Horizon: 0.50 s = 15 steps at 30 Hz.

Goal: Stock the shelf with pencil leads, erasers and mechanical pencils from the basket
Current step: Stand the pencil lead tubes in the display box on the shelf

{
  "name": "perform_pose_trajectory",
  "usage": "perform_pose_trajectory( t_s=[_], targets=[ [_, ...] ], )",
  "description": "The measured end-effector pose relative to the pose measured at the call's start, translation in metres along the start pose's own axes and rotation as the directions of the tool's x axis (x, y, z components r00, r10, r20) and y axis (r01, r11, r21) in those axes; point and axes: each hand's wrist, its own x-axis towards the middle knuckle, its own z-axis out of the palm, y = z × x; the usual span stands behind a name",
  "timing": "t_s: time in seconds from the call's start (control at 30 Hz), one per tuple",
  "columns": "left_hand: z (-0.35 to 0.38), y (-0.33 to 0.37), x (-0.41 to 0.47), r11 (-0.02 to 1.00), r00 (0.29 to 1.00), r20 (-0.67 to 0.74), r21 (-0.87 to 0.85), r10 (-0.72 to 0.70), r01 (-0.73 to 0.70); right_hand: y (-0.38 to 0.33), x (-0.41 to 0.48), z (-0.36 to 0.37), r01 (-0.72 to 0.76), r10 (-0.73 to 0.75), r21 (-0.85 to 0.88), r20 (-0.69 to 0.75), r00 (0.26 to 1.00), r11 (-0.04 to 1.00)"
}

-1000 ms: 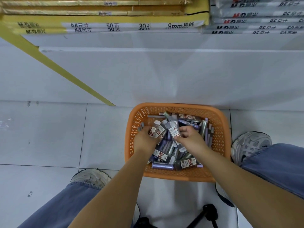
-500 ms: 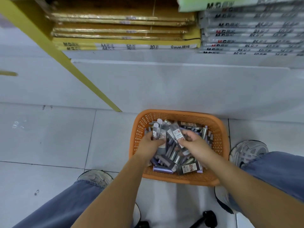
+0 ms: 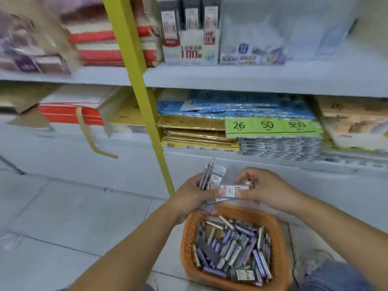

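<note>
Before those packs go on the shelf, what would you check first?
1. Left hand grips its bundle firmly: ok.
2. Right hand pinches one pack: ok.
3. Both hands above the basket, not in it: ok.
4. Free slot on the shelf: cannot tell, the view is blurred.
5. Pack label matches the shelf goods: cannot tell.

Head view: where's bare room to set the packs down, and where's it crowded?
Free: the floor tiles left of the orange basket, bordered by the yellow post and the white shelf base. Crowded: the basket, full of tubes; the lower shelf, stacked with paper packs; the upper shelf, lined with boxes. The left hand and right hand both grip lead packs.
</note>
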Motion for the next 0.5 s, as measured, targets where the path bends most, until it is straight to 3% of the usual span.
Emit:
perform_pose_trajectory(
  t_s=[0.07,0.23,0.33,0.5],
  targets=[
    [0.002,0.031,-0.012,0.997,0.997,-0.022,0.037,0.073,-0.073,-0.033,-0.009,-0.012,0.08,-0.08,0.001,-0.046,0.996,0.997],
    [-0.004,0.103,-0.038,0.975,0.973,-0.079,0.038,0.219,-0.217,-0.097,-0.022,-0.038,0.242,-0.211,0.191,-0.173,0.962,0.951],
    [-0.009,0.135,-0.046,0.964,0.961,-0.076,0.036,0.267,-0.265,-0.128,-0.019,-0.047,0.31,-0.274,0.134,-0.231,0.934,0.941],
    [-0.021,0.158,-0.047,0.951,0.947,-0.092,-0.005,0.308,-0.31,-0.166,-0.003,-0.052,0.368,-0.348,0.081,-0.195,0.917,0.926]
  ],
)
